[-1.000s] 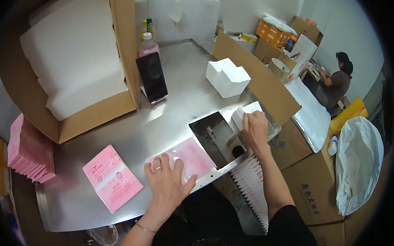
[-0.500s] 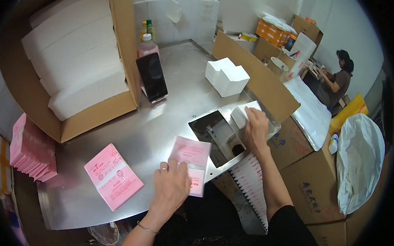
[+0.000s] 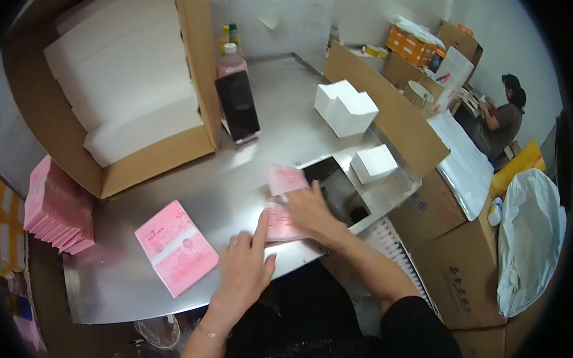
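Pink translucent plastic packaging (image 3: 281, 225) with red print lies near the front edge of the metal table, its upper part (image 3: 285, 179) blurred. My left hand (image 3: 244, 265) is open, its index finger stretched against the left side of this packaging. Over the packaging's right side is my right hand (image 3: 310, 213); its fingers are smeared by motion and partly hidden, so their grip is unclear. Beyond it, a white paper stack (image 3: 374, 163) sits beside the rectangular opening (image 3: 339, 189) in the metal table. To the left lies a pile of flat pink packages (image 3: 176, 248).
A large carton (image 3: 158, 172) of white paper stacks stands at the back left, beside a phone (image 3: 237, 107) on a stand and bottles (image 3: 231, 60). White stacks (image 3: 346, 109) stand near a cardboard panel (image 3: 392, 110). Pink packets (image 3: 57, 208) are at far left. Another person (image 3: 504, 118) sits at far right.
My right hand has let go of the white paper stack and moved left onto the pink packaging. My left hand has shifted to its left side. The view has turned slightly.
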### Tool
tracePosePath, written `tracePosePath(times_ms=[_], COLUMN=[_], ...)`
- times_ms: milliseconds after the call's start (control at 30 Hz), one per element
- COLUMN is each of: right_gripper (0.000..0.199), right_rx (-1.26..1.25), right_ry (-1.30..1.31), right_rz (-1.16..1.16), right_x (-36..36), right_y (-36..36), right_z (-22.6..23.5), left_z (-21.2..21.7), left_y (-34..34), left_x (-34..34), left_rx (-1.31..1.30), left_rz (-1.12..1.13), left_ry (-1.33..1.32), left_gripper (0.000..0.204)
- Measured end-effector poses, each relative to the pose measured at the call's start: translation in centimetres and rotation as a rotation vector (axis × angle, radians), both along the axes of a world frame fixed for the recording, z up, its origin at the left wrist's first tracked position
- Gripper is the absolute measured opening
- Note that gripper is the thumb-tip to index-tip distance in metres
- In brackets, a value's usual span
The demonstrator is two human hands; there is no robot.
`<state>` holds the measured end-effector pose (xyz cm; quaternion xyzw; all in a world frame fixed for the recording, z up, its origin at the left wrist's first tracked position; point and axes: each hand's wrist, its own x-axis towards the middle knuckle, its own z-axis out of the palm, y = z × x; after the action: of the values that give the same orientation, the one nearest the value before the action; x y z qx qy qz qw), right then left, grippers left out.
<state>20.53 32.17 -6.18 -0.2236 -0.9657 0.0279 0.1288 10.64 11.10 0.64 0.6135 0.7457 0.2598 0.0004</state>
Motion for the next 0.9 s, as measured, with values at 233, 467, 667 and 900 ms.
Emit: tracePosePath(times_ms=[233, 467, 667, 900], right_gripper=[0.016, 0.019, 0.018, 0.018], right_rx=[-0.16, 0.524, 0.365, 0.264], right_ry=[-0.355, 0.364, 0.387, 0.487], right_rz=[-0.316, -0.464, -0.489, -0.455], right_x=[5.3, 10.2, 10.8, 11.6], right_y=[2.4, 6.8, 8.3, 9.3], right_z=[3.5, 5.6, 4.7, 4.1], left_z=[0.9, -0.3, 2.5, -2.8], left_y=[-3.1, -9.4, -6.3, 1.2], left_x=[-0.5, -7.9, -5.1, 1.2], left_rx=[0.168, 0.002, 0.135, 0.12], left_rz=[-0.139, 0.437, 0.233, -0.1], left_ry=[-0.055, 0.197, 0.052, 0.04], left_gripper=[0.016, 0.026, 0.022, 0.034])
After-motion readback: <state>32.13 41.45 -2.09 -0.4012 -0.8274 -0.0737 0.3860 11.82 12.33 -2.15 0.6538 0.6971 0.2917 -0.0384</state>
